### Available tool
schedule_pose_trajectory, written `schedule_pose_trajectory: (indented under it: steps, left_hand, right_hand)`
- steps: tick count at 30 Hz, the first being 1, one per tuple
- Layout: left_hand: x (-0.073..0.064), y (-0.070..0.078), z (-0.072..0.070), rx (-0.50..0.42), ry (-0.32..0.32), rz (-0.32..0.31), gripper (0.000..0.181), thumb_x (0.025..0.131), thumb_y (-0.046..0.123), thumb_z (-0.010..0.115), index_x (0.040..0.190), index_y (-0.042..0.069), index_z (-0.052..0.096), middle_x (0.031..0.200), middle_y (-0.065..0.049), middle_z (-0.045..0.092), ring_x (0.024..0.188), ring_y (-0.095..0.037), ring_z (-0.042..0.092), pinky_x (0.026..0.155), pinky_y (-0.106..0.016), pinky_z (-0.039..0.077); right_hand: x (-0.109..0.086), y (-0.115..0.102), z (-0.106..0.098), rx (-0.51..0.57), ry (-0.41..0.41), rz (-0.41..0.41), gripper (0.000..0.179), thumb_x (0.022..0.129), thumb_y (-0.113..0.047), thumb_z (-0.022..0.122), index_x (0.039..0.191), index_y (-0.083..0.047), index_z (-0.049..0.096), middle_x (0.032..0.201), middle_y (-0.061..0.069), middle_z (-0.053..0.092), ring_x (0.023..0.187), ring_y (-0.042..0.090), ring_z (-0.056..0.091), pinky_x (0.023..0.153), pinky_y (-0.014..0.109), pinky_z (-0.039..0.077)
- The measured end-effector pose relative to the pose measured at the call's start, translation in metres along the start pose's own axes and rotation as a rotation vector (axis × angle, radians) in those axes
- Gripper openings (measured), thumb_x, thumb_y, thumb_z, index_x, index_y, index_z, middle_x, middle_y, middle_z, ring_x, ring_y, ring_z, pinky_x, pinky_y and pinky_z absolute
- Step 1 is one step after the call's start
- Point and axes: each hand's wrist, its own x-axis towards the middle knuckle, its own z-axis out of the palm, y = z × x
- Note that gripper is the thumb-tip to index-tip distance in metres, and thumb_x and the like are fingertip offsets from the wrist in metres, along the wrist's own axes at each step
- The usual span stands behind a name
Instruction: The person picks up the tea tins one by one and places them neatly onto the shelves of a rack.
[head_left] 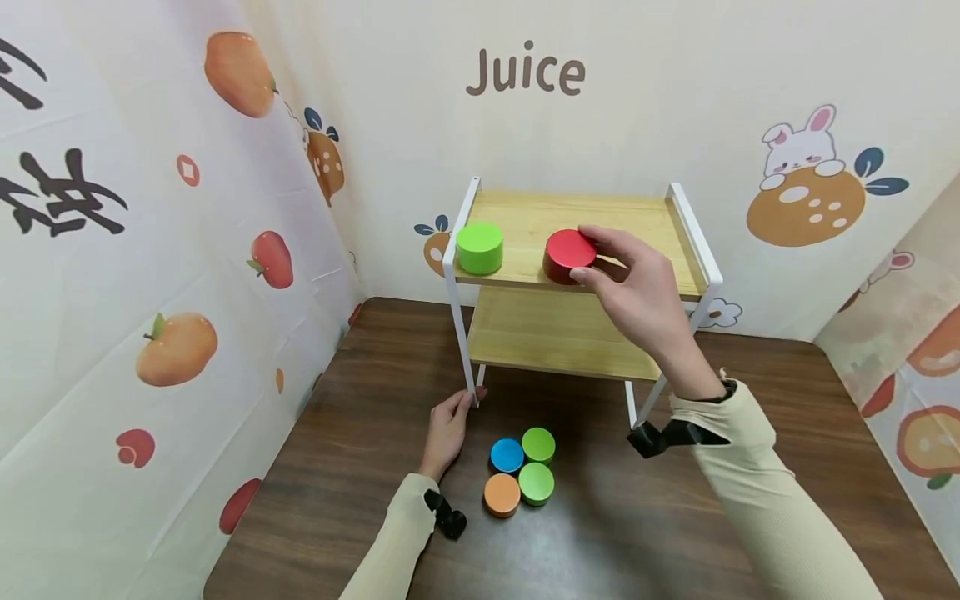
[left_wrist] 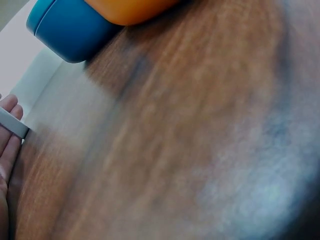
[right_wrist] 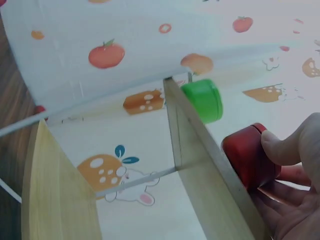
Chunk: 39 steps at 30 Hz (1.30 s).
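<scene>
Red and round, a squat block (head_left: 570, 254) sits at the front edge of a wooden top board (head_left: 517, 208), pinched between the thumb and fingers of a person's right hand (head_left: 637, 279). Left of it on that board stands a bright green block (head_left: 480, 248), apart from the red one. Low down, the left hand (head_left: 447, 427) holds the foot of the rack's white front-left leg (head_left: 460, 333). Only the head view shows all four blocks on the dark wood table (head_left: 360, 375): blue (head_left: 507, 456), orange (head_left: 502, 494) and two green, clustered close together. The left wrist view, partly blurred, shows the left fingers (left_wrist: 9, 145) behind the leg's foot; its thumb is hard to make out there. The right wrist view adds the gap between the boards, a printed rabbit behind it, and the fingers below the red block, opposite the thumb.
</scene>
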Motion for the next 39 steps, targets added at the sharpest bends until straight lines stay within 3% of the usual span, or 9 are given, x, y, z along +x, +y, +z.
schedule_pose_trajectory:
  steps: [7, 20, 23, 25, 30, 32, 34, 35, 39]
  left_hand:
    - [-0.001, 0.000, 0.001, 0.008, -0.003, 0.008, 0.038, 0.113, 0.035, 0.051, 0.126, 0.012, 0.077, 0.125, -0.006, 0.079, 0.125, -0.026, 0.071, 0.110, -0.052, 0.053]
    - [0.000, 0.002, 0.003, -0.039, 0.012, -0.012, 0.038, 0.112, 0.029, 0.051, 0.131, 0.005, 0.074, 0.126, -0.011, 0.077, 0.128, -0.029, 0.069, 0.112, -0.055, 0.051]
    - [-0.002, 0.003, 0.003, -0.046, 0.011, -0.016, 0.038, 0.112, 0.028, 0.051, 0.132, 0.004, 0.073, 0.128, -0.013, 0.077, 0.130, -0.031, 0.068, 0.114, -0.056, 0.050]
    - [-0.002, 0.004, 0.003, -0.033, 0.009, -0.012, 0.039, 0.112, 0.030, 0.051, 0.132, 0.006, 0.073, 0.128, -0.011, 0.077, 0.129, -0.030, 0.068, 0.114, -0.055, 0.050]
    - [-0.002, 0.001, 0.004, 0.005, -0.005, 0.003, 0.040, 0.112, 0.035, 0.050, 0.132, 0.010, 0.074, 0.127, -0.007, 0.078, 0.127, -0.027, 0.070, 0.112, -0.054, 0.051]
    - [-0.001, 0.001, 0.004, 0.006, -0.010, 0.003, 0.041, 0.112, 0.036, 0.050, 0.132, 0.010, 0.074, 0.127, -0.006, 0.078, 0.127, -0.026, 0.070, 0.111, -0.053, 0.052]
    - [-0.001, 0.001, 0.004, 0.006, -0.012, 0.000, 0.040, 0.112, 0.037, 0.050, 0.132, 0.011, 0.075, 0.126, -0.005, 0.078, 0.127, -0.025, 0.070, 0.111, -0.052, 0.053]
    - [-0.001, 0.001, 0.004, 0.008, -0.010, -0.004, 0.040, 0.112, 0.037, 0.050, 0.131, 0.012, 0.075, 0.126, -0.005, 0.078, 0.126, -0.025, 0.070, 0.111, -0.052, 0.053]
    - [0.000, 0.001, 0.002, 0.021, 0.003, 0.009, 0.039, 0.113, 0.033, 0.049, 0.131, 0.010, 0.075, 0.126, -0.006, 0.078, 0.127, -0.025, 0.070, 0.110, -0.051, 0.053]
  right_hand:
    - [0.012, 0.003, 0.003, -0.089, 0.034, 0.056, 0.051, 0.098, -0.006, 0.075, 0.146, -0.002, 0.061, 0.145, 0.016, 0.064, 0.133, 0.030, 0.064, 0.106, 0.035, 0.056]
    - [0.015, 0.003, 0.009, -0.167, 0.036, 0.076, 0.052, 0.101, -0.011, 0.071, 0.150, 0.000, 0.057, 0.147, 0.019, 0.062, 0.135, 0.033, 0.063, 0.109, 0.045, 0.056]
    - [0.010, 0.003, 0.009, -0.201, 0.049, 0.039, 0.059, 0.101, -0.014, 0.072, 0.155, -0.002, 0.051, 0.153, 0.018, 0.057, 0.141, 0.034, 0.058, 0.116, 0.047, 0.050]
    - [0.002, 0.006, 0.011, -0.201, 0.093, -0.056, 0.063, 0.101, -0.014, 0.072, 0.158, -0.004, 0.047, 0.159, 0.016, 0.052, 0.147, 0.033, 0.050, 0.124, 0.049, 0.041]
    - [-0.052, 0.038, 0.030, -0.029, 0.328, -0.412, 0.051, 0.101, -0.016, 0.068, 0.146, 0.005, 0.055, 0.152, 0.024, 0.055, 0.147, 0.034, 0.047, 0.127, 0.047, 0.034]
    - [-0.088, 0.062, 0.045, 0.084, 0.367, -0.466, 0.050, 0.101, -0.015, 0.068, 0.141, 0.013, 0.056, 0.146, 0.029, 0.057, 0.144, 0.032, 0.051, 0.125, 0.043, 0.038]
    - [-0.128, 0.088, 0.062, 0.178, 0.357, -0.416, 0.051, 0.099, -0.005, 0.068, 0.142, 0.017, 0.051, 0.148, 0.030, 0.055, 0.143, 0.028, 0.053, 0.124, 0.036, 0.041]
    - [-0.149, 0.100, 0.072, 0.214, 0.348, -0.348, 0.054, 0.097, 0.002, 0.068, 0.145, 0.017, 0.048, 0.150, 0.029, 0.053, 0.143, 0.023, 0.053, 0.123, 0.033, 0.042]
    - [-0.223, 0.133, 0.111, 0.272, 0.276, 0.053, 0.083, 0.084, 0.025, 0.067, 0.159, 0.007, 0.036, 0.161, 0.022, 0.045, 0.147, 0.019, 0.050, 0.119, 0.017, 0.041]
